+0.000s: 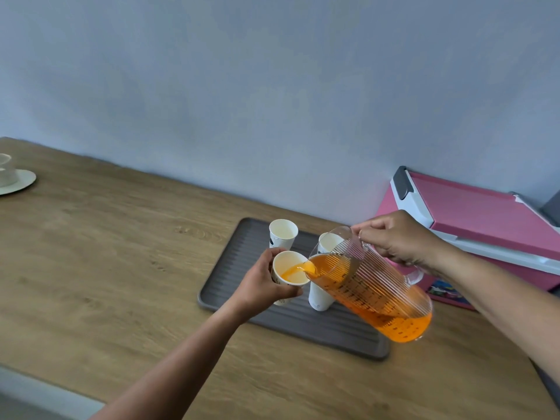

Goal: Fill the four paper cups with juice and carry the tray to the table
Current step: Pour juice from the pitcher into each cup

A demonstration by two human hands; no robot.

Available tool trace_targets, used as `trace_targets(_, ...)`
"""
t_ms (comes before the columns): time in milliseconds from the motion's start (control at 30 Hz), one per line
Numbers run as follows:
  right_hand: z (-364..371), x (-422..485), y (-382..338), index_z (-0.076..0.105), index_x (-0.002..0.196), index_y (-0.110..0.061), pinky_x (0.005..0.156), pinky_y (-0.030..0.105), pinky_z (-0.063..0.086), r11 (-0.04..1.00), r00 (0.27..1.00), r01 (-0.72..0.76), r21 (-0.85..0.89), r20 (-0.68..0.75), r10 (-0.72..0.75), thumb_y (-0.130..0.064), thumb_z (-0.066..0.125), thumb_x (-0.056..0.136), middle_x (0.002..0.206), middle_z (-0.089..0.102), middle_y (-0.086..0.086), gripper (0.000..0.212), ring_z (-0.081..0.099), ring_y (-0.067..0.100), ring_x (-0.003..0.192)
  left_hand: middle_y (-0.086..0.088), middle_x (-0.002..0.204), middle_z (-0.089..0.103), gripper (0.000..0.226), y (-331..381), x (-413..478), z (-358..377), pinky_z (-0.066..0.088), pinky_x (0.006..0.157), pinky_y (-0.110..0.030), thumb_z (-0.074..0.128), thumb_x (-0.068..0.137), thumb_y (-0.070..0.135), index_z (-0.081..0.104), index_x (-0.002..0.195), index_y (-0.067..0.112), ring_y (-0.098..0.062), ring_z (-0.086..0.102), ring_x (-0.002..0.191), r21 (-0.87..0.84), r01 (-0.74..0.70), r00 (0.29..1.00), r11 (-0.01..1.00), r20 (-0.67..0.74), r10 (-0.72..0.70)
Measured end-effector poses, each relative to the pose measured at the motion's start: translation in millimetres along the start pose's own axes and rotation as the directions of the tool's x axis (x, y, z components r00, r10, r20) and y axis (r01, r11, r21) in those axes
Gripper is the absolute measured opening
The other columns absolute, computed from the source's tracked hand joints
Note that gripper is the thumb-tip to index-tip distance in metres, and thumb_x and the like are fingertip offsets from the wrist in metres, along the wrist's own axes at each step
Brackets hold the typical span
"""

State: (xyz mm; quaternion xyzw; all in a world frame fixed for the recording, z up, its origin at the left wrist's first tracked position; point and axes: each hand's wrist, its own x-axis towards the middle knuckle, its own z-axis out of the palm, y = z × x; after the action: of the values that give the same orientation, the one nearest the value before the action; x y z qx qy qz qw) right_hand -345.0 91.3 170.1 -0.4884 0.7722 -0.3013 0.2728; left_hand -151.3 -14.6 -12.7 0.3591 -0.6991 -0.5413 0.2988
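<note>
A grey ribbed tray (303,325) lies on the wooden counter. My left hand (260,283) grips a white paper cup (288,269) held tilted just above the tray. My right hand (400,237) holds the handle of a clear ribbed pitcher (372,286), tipped left. Orange juice streams from its spout into the held cup, which holds some juice. An empty cup (283,233) stands at the tray's far left. Another cup (328,242) stands behind the pitcher, partly hidden. A third standing cup (319,298) shows below the spout, its rim hidden by the pitcher.
A pink and white box (485,216) sits against the wall right of the tray, close to my right forearm. A white cup on a saucer (12,177) rests at the counter's far left edge. The grey wall runs along the back of the counter (106,253).
</note>
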Motion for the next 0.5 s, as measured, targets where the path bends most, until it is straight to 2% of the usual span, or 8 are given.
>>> trace_targets(200,1.0,-0.6,-1.0,0.073,0.114,-0.006,0.03,0.011,0.023,0.999,1.0,0.018,-0.033,0.012,-0.018,-0.014,0.06,0.095,0.03,0.047,-0.009,0.025,0.03,0.0,0.023,0.009,0.114,0.064,0.077,-0.1,-1.9,-0.8,0.055,0.087,-0.028,0.09,0.062,0.024,0.048,0.127,0.031,-0.007,0.062,0.103,0.0,-0.011,1.0,1.0,-0.003,0.011)
trace_targets(500,1.4,-0.1,-0.9,0.072,0.118,-0.005,0.029,0.011,0.023,1.0,1.0,-0.006,-0.019,0.024,0.007,-0.015,0.061,0.094,0.03,0.048,-0.01,0.027,0.033,0.0,0.022,0.011,0.112,0.065,0.074,-1.6,-2.9,0.4,0.056,0.088,-0.03,0.09,0.061,0.023,0.051,0.123,0.034,-0.006,0.063,0.102,-0.012,-0.01,1.0,1.0,-0.01,0.01)
